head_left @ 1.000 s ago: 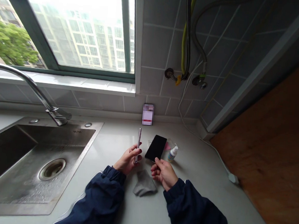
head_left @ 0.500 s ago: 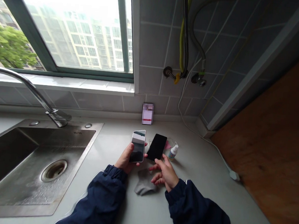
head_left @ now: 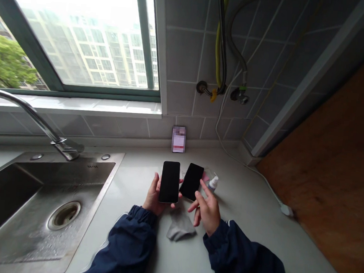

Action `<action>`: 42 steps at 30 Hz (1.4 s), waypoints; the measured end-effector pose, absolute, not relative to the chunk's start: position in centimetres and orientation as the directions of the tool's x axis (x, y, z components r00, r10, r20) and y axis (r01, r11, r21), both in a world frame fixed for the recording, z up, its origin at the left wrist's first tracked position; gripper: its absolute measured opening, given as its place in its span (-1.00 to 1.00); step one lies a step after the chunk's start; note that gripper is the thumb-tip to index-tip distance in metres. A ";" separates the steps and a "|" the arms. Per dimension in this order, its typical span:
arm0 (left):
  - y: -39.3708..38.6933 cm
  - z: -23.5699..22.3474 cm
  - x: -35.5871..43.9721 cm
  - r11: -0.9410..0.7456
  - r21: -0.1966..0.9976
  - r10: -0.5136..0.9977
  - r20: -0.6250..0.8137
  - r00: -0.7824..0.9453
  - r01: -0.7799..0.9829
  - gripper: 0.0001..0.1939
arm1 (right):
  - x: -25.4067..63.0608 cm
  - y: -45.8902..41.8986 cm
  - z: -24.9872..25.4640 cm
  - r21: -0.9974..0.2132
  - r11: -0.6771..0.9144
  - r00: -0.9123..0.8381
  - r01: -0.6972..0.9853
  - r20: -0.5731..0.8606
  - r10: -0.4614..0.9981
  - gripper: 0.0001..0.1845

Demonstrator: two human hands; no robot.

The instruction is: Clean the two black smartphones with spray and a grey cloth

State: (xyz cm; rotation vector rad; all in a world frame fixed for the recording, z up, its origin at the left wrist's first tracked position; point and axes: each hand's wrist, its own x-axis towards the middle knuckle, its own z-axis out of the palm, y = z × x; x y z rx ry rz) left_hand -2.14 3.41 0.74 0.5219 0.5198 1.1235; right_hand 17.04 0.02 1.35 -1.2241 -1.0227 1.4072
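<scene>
Nearest: a gray cloth (head_left: 181, 228), crumpled on the counter (head_left: 176, 268), below and between both hands, in neither grasp. Then right hand (head_left: 207, 208): fingers loosely spread, nothing visibly gripped, index stretched toward the right edge of the second phone. Can't tell touching or just beside. Left hand (head_left: 154, 194), about level: wrapped under and around the held phone (head_left: 170, 182), thumb along left side, fingertips showing at right edge. Key relation: held phone up and left of right hand, with second phone (head_left: 192, 181) filling part of the gap. Left hand nearer to held phone, right hand nearer to second phone. Long axis of held phone pointing almost straight away from the wearer; second phone tilted, top end leaning right. Looks: both flat black, screens up, dark; thin pale edge along bottom of held phone. Just right of second phone: small white-capped bottle (head_left: 213, 182), upright. Farthest: propped phone (head_left: 178, 139) against the wall (head_left: 190, 128), screen lit, pixelated.
</scene>
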 end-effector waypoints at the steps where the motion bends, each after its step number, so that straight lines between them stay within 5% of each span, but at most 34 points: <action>1: 3.4 0.7 -2.1 0.336 0.627 0.933 -0.119 0.340 -0.703 -0.22 | 17.0 -0.3 1.5 -0.988 -0.093 -0.003 -0.126 -0.094 0.996 -0.30; 6: 3.2 0.6 -2.0 0.332 0.634 0.929 -0.092 0.358 -0.699 -0.18 | 17.4 -1.0 2.9 -0.975 0.224 0.070 0.004 0.224 0.972 -0.58; 14: 3.1 0.6 -2.0 0.339 0.653 0.925 -0.100 0.367 -0.677 -0.12 | 23.0 3.4 3.4 -0.881 0.351 0.405 0.316 0.460 0.790 -0.62; 29: 2.9 1.2 -2.0 0.332 0.674 0.931 -0.120 0.345 -0.660 -0.05 | 22.5 5.3 0.3 -0.888 0.253 0.236 0.384 0.360 0.903 -0.39; 42: 3.0 1.2 -2.0 0.336 0.682 0.928 -0.124 0.350 -0.649 -0.07 | 24.4 5.8 0.3 -0.856 0.085 0.155 0.510 0.188 0.970 -0.72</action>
